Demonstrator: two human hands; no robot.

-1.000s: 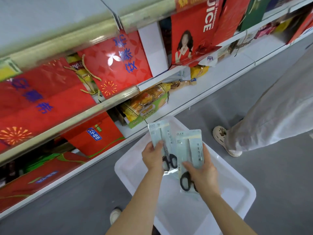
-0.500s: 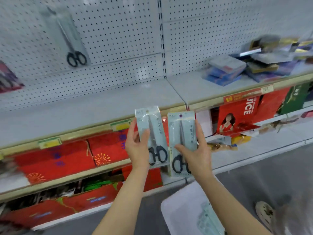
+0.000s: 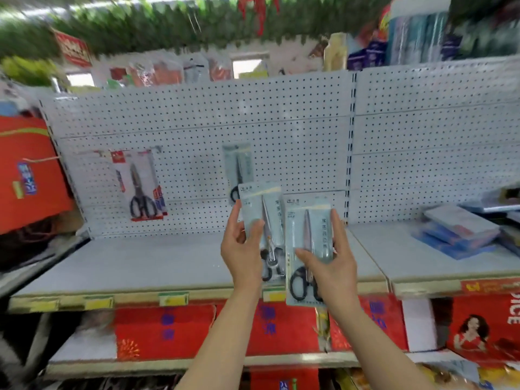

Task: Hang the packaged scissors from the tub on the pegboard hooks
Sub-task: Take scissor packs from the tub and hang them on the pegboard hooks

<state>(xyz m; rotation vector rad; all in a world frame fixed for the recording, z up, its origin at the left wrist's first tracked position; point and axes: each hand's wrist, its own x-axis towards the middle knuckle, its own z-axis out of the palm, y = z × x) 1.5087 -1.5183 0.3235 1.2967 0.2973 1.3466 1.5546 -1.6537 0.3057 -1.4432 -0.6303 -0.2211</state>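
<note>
Holding one pale-blue scissors pack each, left hand (image 3: 241, 250) pinches the left pack (image 3: 263, 220) thumb-over-front, right hand (image 3: 330, 266) clamps the right pack (image 3: 308, 243) between thumb and fingers, both upright, side by side, near the shelf (image 3: 140, 263) edge. Farther back, the white pegboard (image 3: 281, 122) carries a matching hung pack (image 3: 237, 167) just behind the left pack, plus a red-labelled scissors pack (image 3: 140, 184) far left.

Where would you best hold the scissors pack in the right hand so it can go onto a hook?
Probably low on the pack, across its side edges near the black handles, as the right hand does from below. The card is tall and upright, so that leaves its top edge free to meet the pegboard.
</note>
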